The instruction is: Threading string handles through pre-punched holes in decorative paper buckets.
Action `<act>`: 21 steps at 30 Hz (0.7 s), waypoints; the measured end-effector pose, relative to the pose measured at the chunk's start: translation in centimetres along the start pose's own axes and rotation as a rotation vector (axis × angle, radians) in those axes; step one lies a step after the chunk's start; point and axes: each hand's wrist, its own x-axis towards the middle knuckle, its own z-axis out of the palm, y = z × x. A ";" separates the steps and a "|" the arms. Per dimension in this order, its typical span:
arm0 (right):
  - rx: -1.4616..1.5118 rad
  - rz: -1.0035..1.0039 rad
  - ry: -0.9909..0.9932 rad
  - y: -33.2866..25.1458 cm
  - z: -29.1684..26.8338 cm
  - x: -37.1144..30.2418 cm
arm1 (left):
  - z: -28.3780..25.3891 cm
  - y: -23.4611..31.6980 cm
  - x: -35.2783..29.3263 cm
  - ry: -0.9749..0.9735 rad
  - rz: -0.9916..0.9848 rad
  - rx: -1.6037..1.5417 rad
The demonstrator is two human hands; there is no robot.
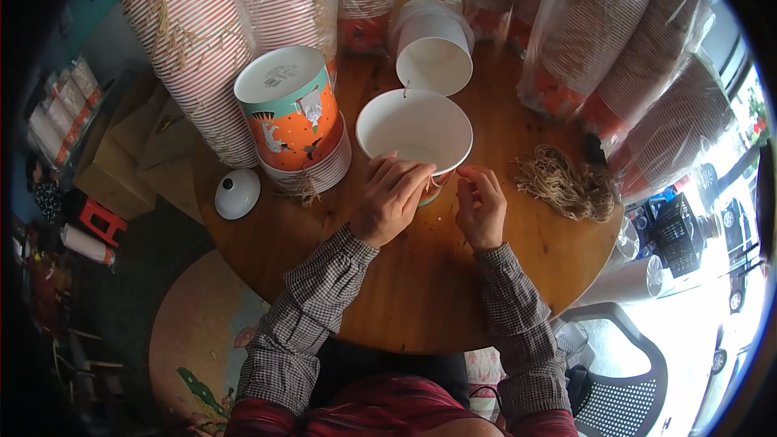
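Paper bucket (414, 125), white inside, was seen upright and open-mouthed near the centre of the round wooden table (421, 291). Its near rim was touched at about 6 o'clock by the left hand (390, 198), fingers curled over the edge and closed on the wall of the bucket. A thin string (438, 182) was pinched between the two hands just beside that rim; the right hand (481, 209) was held at 4 o'clock of the bucket, fingertips drawn together on the string's end.

A bundle of tan strings (566, 186) was noted on the table at 3 o'clock of the right hand, near but apart. At 12 o'clock of the bucket a stack of white buckets (433, 48) lay tipped on its side, mouth toward the person. At 9 o'clock an upturned stack of orange and teal printed buckets (298, 117) was recorded, base up, just beside the bucket. A small white dome-shaped object (237, 193) rested at the table's edge at 9 o'clock of the left hand. Tall sleeves of striped cups in clear plastic (603, 40) were ranged along the far rim from 10 to 2 o'clock. Checked sleeves covered both forearms.
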 end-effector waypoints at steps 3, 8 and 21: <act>0.001 0.073 0.017 2.9 0.0 0.0 | -0.1 0.3 0.5 0.003 -0.079 -0.033; 0.322 0.470 -0.047 4.3 -0.4 0.3 | -0.4 -1.7 0.1 0.040 -0.138 0.056; 0.814 0.627 0.010 1.7 2.0 -1.9 | 0.1 -0.2 0.1 0.314 -0.332 -0.223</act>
